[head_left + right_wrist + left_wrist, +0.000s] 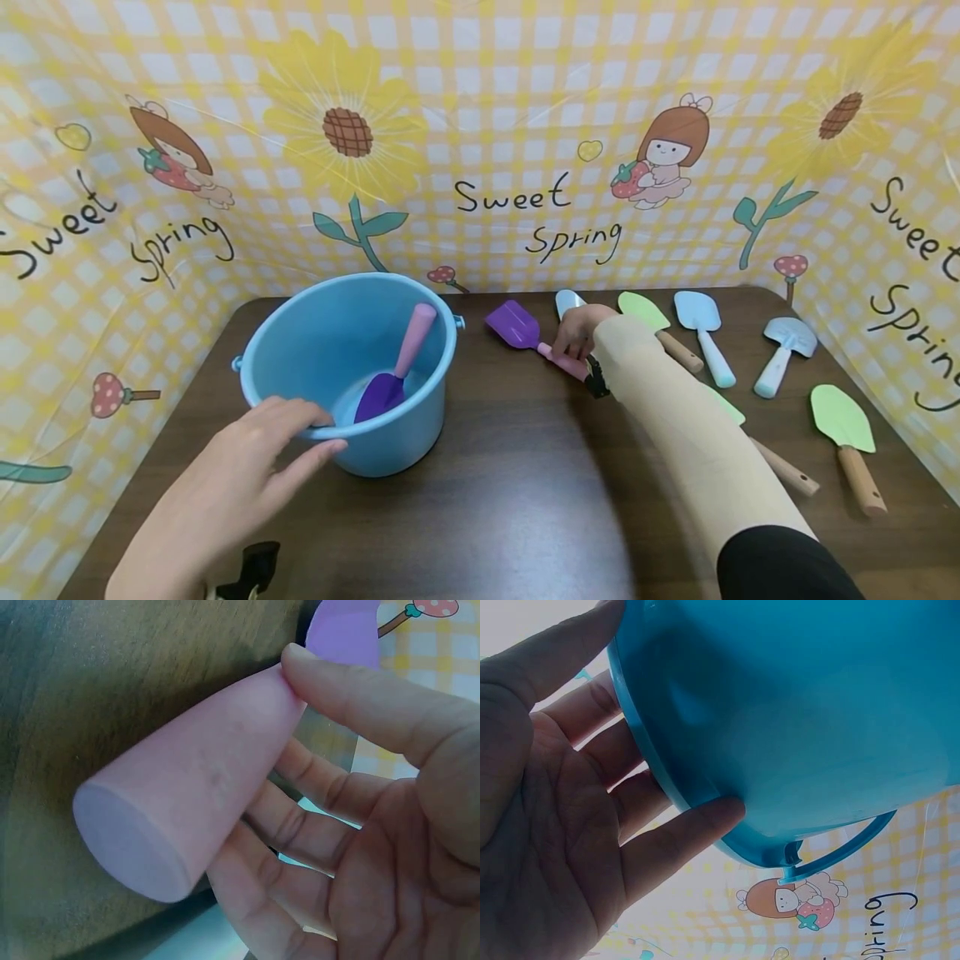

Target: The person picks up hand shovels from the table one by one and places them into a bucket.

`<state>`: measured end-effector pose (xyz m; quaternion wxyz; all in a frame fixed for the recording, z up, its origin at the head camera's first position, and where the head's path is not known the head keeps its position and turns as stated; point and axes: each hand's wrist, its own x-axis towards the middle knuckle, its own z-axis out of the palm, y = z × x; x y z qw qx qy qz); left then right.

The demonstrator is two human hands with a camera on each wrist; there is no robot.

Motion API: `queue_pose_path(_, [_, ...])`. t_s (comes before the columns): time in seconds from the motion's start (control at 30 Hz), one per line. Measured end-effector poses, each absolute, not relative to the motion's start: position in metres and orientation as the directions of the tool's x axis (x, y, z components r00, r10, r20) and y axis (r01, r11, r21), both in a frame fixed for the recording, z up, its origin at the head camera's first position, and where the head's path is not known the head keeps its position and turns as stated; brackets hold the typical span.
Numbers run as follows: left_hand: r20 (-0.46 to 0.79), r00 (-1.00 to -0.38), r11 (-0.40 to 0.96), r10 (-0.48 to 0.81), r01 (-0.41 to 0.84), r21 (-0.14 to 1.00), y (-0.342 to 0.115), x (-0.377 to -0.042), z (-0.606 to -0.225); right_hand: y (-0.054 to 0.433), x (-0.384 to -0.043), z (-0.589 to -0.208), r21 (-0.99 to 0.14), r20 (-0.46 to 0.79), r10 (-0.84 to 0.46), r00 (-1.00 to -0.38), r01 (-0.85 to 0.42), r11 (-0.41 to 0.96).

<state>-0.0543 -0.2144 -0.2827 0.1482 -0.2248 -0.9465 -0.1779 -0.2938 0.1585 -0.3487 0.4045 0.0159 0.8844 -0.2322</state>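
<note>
My left hand grips the near rim of a light blue bucket, fingers on one side of the rim and thumb on the other. Inside the bucket, a purple toy shovel leans with its pink handle up against the wall. Right of the bucket, my right hand holds a second purple toy shovel by its pink handle. In the right wrist view the thumb lies at the handle's neck, with fingers around the far side. The shovel's handle end points toward me, low over the table.
Behind my right hand lies a light blue shovel. Farther right are a green trowel, a blue shovel, a pale blue one and another green trowel. My forearm partly covers a wooden-handled green trowel. Patterned cloth walls the table.
</note>
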Motion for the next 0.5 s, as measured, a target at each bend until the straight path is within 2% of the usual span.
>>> queue_pose_path(0.3, [0.369, -0.849, 0.83, 0.378, 0.487, 0.271, -0.2146, -0.0544, -0.2824, 0.1599, -0.2941, -0.3535, -0.452, -0.752, -0.203, -0.628, 0.266, 0.852])
queue_pose_path(0.5, [0.376, -0.843, 0.824, 0.384, 0.497, 0.272, -0.2148, -0.0543, -0.283, 0.1619, -0.2919, -0.3581, -0.515, -0.739, -0.247, -0.627, 0.289, 0.807])
